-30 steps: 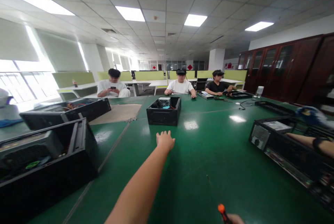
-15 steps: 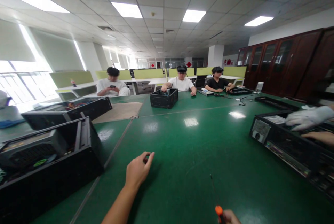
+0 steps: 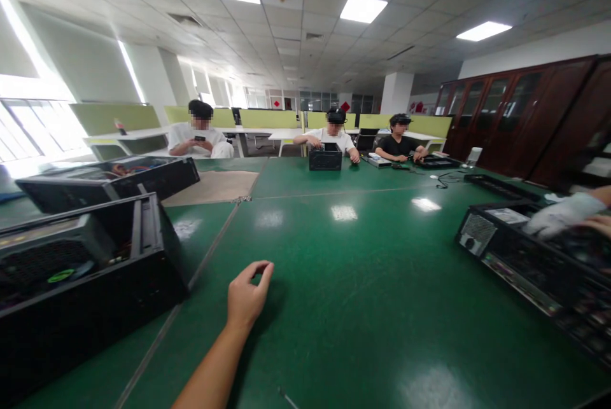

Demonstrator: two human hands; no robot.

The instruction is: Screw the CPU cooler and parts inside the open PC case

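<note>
Low over the green table (image 3: 334, 294), my left hand (image 3: 245, 298) has its thumb and forefinger brought together in a pinch, with a gap showing inside the loop. Whatever sits between the fingertips, if anything, is too small to make out. A thin metal screwdriver shaft (image 3: 288, 397) pokes in at the bottom edge; its handle is out of the picture. My right hand is out of view. To the left of my left hand stands an open black computer case (image 3: 95, 307) with a power supply (image 3: 57, 256) inside.
A second open case (image 3: 109, 183) lies behind it, near a beige mat (image 3: 217, 186). At the right, a co-worker's gloved hand (image 3: 563, 215) reaches into another case (image 3: 506, 263). Across the table, a person handles a small black case (image 3: 325, 158); two other people sit nearby.
The orange-handled screwdriver and my right hand have dropped out of view, leaving only a shaft at the bottom. My left hand stays pinched. The person opposite has turned and shifted the small black case.
</note>
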